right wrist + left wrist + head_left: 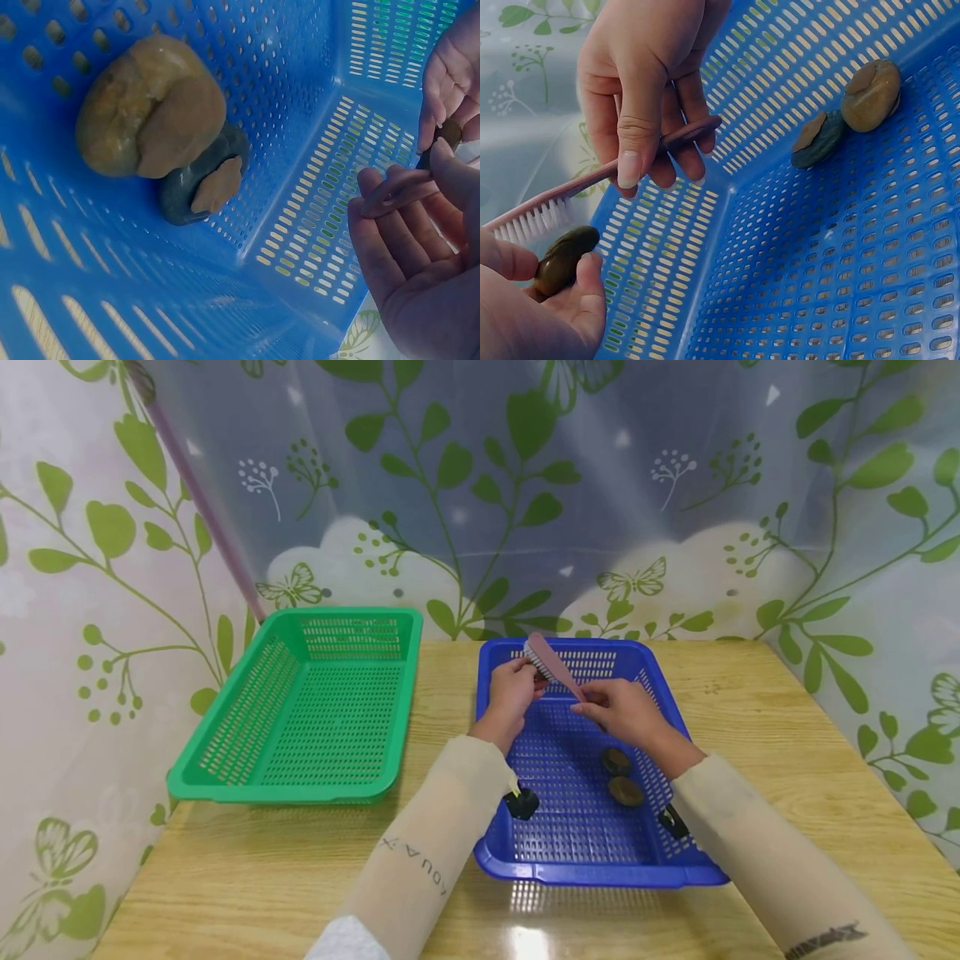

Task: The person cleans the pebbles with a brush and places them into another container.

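Observation:
My right hand (624, 710) pinches the handle of a pink brush (553, 658) with white bristles, its head angled up and to the left. In my left hand (512, 695) is a smooth dark greenish stone (564, 261), gripped between thumb and fingers. The bristles (536, 223) are close over the stone; whether they touch it I cannot tell. Both hands are above the far part of a blue plastic basket (600, 873). Inside it lie two stones, a yellowish-brown one (142, 112) and a dark grey-green one (180, 196), each with a brown patch.
A green slotted basket (285, 793) stands to the left on the wooden table (442, 693). A patterned curtain (465, 510) with leaves hangs behind the table. The blue basket's slotted walls rise around the stones.

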Tool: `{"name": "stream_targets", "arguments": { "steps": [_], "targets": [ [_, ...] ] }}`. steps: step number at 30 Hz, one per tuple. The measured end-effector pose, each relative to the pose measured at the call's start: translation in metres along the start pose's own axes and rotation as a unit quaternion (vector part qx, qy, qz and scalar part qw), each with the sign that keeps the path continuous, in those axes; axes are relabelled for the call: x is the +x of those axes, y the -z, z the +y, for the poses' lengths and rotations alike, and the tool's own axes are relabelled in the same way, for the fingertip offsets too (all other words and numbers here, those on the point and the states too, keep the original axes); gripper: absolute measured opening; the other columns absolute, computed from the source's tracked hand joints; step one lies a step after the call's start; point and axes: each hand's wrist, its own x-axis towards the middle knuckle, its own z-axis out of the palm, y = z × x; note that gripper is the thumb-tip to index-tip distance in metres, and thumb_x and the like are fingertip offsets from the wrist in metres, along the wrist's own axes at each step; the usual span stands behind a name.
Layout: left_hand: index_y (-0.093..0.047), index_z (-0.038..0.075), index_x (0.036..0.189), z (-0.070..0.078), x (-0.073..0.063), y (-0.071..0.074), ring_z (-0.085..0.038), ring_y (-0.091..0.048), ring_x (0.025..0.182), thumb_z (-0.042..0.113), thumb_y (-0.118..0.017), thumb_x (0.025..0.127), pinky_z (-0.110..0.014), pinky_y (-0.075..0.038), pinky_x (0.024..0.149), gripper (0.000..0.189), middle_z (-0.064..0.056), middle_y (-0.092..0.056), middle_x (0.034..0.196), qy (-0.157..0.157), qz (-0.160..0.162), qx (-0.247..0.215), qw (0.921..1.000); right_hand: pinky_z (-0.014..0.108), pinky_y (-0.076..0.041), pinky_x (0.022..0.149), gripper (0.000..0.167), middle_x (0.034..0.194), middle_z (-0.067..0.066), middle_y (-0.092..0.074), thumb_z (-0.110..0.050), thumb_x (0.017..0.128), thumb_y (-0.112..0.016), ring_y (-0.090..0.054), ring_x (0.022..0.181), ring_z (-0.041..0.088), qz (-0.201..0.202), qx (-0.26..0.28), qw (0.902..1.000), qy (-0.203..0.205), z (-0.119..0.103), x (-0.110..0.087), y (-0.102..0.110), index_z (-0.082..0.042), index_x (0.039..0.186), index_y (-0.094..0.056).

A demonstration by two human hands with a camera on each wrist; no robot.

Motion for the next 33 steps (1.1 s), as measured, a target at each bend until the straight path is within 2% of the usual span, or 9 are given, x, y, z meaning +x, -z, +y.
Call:
{"name": "stream_targets", "arguments": {
  "steps": [4, 11, 15, 20, 27, 33],
  "targets": [
    [-0.058, 0.002, 0.133, 0.0008, -0.0011, -0.0004, -0.021, -0.066, 0.093, 0.011, -0.047, 0.101, -0.028, -0.056, 0.078, 0.035, -0.016, -0.069, 0.109, 0.001, -0.002, 0.000, 1.0000, 0.030, -0.040, 0.053, 0.031, 0.067, 0.003, -0.061, -0.023, 0.094, -0.065, -0.049, 0.054, 0.015, -0.008, 0.004, 1.0000, -0.004, 0.0000, -0.0005, 0.0002, -0.002, 0.117, -0.067],
    [-0.058, 0.002, 0.133, 0.0019, -0.0018, -0.0008, -0.020, -0.067, 0.092, 0.009, -0.048, 0.100, -0.026, -0.056, 0.077, 0.035, -0.015, -0.069, 0.110, -0.004, -0.006, 0.003, 1.0000, 0.030, -0.040, 0.052, 0.031, 0.063, 0.000, -0.059, -0.025, 0.094, -0.066, -0.050, 0.053, 0.015, -0.016, 0.006, 0.9996, -0.020, 0.0002, 0.0000, 0.0002, -0.002, 0.115, -0.068],
    [-0.058, 0.001, 0.132, 0.0015, -0.0010, -0.0009, -0.021, -0.067, 0.092, 0.009, -0.049, 0.100, -0.025, -0.056, 0.076, 0.034, -0.015, -0.069, 0.110, -0.005, -0.007, 0.000, 1.0000, 0.029, -0.041, 0.052, 0.034, 0.069, 0.003, -0.064, -0.026, 0.093, -0.067, -0.052, 0.055, 0.015, -0.012, -0.002, 0.9996, -0.027, 0.0004, 0.0000, 0.0005, -0.001, 0.116, -0.068],
    [-0.055, -0.001, 0.134, 0.0020, -0.0003, -0.0006, -0.024, -0.068, 0.097, 0.009, -0.048, 0.101, -0.024, -0.056, 0.076, 0.035, -0.018, -0.067, 0.115, -0.007, -0.012, -0.004, 0.9999, 0.029, -0.044, 0.054, 0.035, 0.084, 0.010, -0.072, -0.026, 0.092, -0.068, -0.056, 0.059, 0.015, 0.005, -0.005, 0.9992, -0.039, 0.0001, -0.0004, 0.0018, 0.001, 0.115, -0.069],
    [-0.053, -0.002, 0.136, 0.0034, -0.0014, -0.0002, -0.028, -0.067, 0.101, 0.006, -0.043, 0.102, -0.025, -0.056, 0.077, 0.036, -0.021, -0.062, 0.124, -0.004, -0.016, -0.009, 0.9998, 0.030, -0.040, 0.054, 0.023, 0.062, 0.002, -0.064, -0.027, 0.094, -0.066, -0.053, 0.053, 0.015, 0.030, -0.024, 0.9975, -0.060, -0.0002, -0.0006, 0.0033, -0.004, 0.098, -0.071],
    [-0.051, -0.003, 0.137, 0.0023, -0.0013, -0.0004, -0.029, -0.066, 0.105, 0.006, -0.042, 0.103, -0.030, -0.056, 0.084, 0.037, -0.022, -0.059, 0.128, -0.004, -0.022, -0.012, 0.9997, 0.030, -0.039, 0.051, 0.022, 0.060, 0.001, -0.061, -0.025, 0.094, -0.066, -0.051, 0.051, 0.015, 0.045, -0.018, 0.9978, -0.044, -0.0006, 0.0002, 0.0028, -0.004, 0.098, -0.070]
  ]
}}
